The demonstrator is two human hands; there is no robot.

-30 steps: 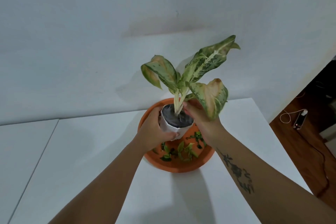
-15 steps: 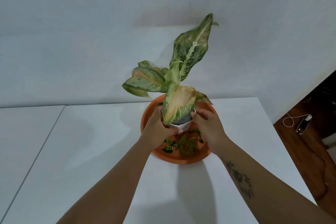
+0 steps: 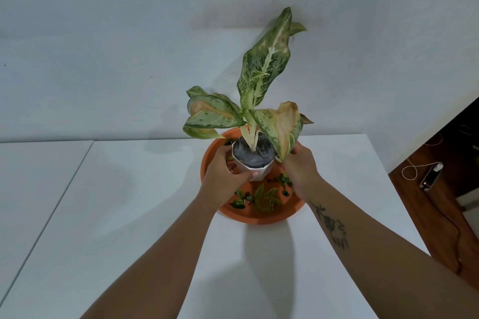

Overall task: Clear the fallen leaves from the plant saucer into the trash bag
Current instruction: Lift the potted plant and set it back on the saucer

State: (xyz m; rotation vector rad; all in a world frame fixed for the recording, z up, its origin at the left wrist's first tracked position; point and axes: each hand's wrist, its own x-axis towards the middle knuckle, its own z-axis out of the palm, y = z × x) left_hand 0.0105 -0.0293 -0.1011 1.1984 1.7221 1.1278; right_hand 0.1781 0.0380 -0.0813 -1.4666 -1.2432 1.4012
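Observation:
A small white faceted pot [image 3: 252,163] with a variegated green and yellow plant [image 3: 264,70] is held between both hands above an orange plant saucer [image 3: 259,216]. My left hand [image 3: 224,175] grips the pot's left side, my right hand [image 3: 300,167] its right side. Several small green fallen leaves [image 3: 264,195] lie in the front of the saucer, and a few more [image 3: 229,142] show behind the pot. No trash bag is in view.
The saucer rests on a white table [image 3: 129,215] that stands against a white wall. A seam runs down the table on the left. To the right, past the table edge, a wooden floor [image 3: 440,215] holds a small device with a cable [image 3: 431,176].
The pot has turned in my hands, so the tall leaf now points up and back. The pot sits slightly higher over the saucer, and its dark soil shows again.

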